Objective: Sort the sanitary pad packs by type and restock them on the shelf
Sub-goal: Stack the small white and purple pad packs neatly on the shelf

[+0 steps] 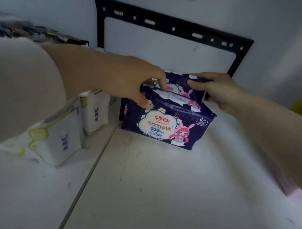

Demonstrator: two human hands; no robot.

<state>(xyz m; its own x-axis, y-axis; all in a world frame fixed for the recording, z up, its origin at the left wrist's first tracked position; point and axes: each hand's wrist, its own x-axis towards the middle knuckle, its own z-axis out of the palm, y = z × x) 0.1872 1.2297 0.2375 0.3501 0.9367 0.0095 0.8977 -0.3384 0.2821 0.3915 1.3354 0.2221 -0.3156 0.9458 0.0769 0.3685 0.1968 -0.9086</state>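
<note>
Nearest the camera, the white shelf [151, 185] lies bare in front of the front dark pack [166, 125], the landmark here. That navy pack stands upright on its long edge. Its face carries a cloud-shaped label with Chinese brand characters in red, "100%" followed by more characters, "338mm" in blue, a small "8" badge at the upper right and a pink-haired cartoon girl with rabbit ears.

To the left of it, across a seam in the shelf, stand two white packs with yellow-green edging: the near ABC pack [58, 139] and, just behind that, the far ABC pack [95, 112], both printed "ABC" in blue letters running sideways.

Directly behind the landmark, touching it, is the rear dark pack [177, 88] of the same design. The left hand [127, 84] reaches over, thumb on the front pack's top edge and fingers on the rear one. The right hand [221, 90] has its grip closed on the rear pack's right end.

Behind the packs, a black metal bracket [177, 29] frames the white wall.

Sorting looks well begun: white packs form one group, dark packs another. The rear dark pack seems to be in mid-seating, and whether more stock remains cannot be told.
</note>
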